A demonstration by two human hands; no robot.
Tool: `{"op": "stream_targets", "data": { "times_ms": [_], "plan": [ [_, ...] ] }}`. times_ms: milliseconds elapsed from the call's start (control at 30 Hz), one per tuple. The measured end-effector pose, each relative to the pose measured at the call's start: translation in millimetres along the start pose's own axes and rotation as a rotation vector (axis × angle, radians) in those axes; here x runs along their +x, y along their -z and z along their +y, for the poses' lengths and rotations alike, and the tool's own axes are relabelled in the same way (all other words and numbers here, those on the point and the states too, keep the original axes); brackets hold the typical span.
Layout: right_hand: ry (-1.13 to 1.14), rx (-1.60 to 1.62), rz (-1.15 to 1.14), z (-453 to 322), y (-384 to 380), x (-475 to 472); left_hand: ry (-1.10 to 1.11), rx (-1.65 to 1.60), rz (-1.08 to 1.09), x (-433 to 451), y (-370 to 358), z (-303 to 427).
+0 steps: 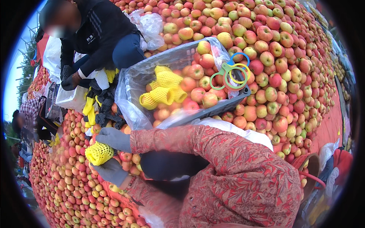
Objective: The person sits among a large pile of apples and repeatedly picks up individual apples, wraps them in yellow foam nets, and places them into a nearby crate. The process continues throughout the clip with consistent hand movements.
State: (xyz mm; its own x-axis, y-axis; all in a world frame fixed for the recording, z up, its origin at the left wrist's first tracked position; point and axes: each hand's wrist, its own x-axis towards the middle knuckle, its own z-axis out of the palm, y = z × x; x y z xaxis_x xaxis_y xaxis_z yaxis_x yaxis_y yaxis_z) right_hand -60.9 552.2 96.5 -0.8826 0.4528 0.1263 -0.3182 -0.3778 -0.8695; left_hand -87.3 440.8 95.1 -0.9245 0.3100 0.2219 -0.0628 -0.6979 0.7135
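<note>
My left hand (pixel 110 171), in a grey glove, grips the lower side of a yellow foam fruit net (pixel 99 153). From above, my right hand (pixel 114 139), gloved the same way, holds the net's upper edge. The fingers partly hide it, and I cannot tell whether an apple is inside. Just past my right hand lies a pile of dark grey and yellow foam nets (pixel 107 114). Beside my right forearm stands a grey plastic crate (pixel 196 114) lined with clear film. Loose apples (pixel 196 71) and yellow-netted fruit (pixel 164 89) fill it.
Coloured fruit sizing rings (pixel 232 74) rest on the crate's corner. A large heap of apples (pixel 265 34) surrounds the crate. A co-worker (pixel 99 31) crouches at its far end near a white box (pixel 71 98). A bucket (pixel 309 168) stands at the right; another person (pixel 34 114) bends at far left.
</note>
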Motion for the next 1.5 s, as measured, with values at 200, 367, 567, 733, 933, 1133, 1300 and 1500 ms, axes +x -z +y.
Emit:
{"op": "stream_targets", "data": {
  "times_ms": [200, 367, 567, 733, 933, 1133, 1300, 1500],
  "plan": [
    [0.013, 0.181, -0.118, 14.2, -1.5, 18.8, -0.324, 0.765, -0.248, -39.6, 55.5, -31.7],
    [0.336, -0.242, -0.409, 52.9, 43.8, 18.3, 0.125, 0.234, -0.484, -34.9, 34.9, -17.3],
    [0.357, -1.198, 0.064, -77.4, 193.8, -39.6, -0.010, 0.304, -0.204, -28.0, 23.6, 26.0],
    [-0.040, -2.076, 0.190, -120.3, 333.5, -84.0, 0.276, 0.312, -0.279, -27.6, -5.0, 8.5],
    [-0.361, -2.264, -0.220, -126.5, 338.4, -66.6, 0.318, 0.481, -0.394, -17.0, -42.8, -14.0],
    [-0.187, -1.604, 0.079, -145.0, 351.7, -50.6, 0.472, 0.564, -0.418, -12.1, -81.3, -24.8],
    [-0.410, -1.892, -0.276, -127.7, 332.0, -67.0, 0.476, 0.702, -0.569, -10.5, -91.4, -40.1],
    [-0.233, -1.972, -0.313, -117.0, 331.2, -103.1, 0.468, 0.673, -0.441, -16.4, -73.5, -27.9]
  ]
}}
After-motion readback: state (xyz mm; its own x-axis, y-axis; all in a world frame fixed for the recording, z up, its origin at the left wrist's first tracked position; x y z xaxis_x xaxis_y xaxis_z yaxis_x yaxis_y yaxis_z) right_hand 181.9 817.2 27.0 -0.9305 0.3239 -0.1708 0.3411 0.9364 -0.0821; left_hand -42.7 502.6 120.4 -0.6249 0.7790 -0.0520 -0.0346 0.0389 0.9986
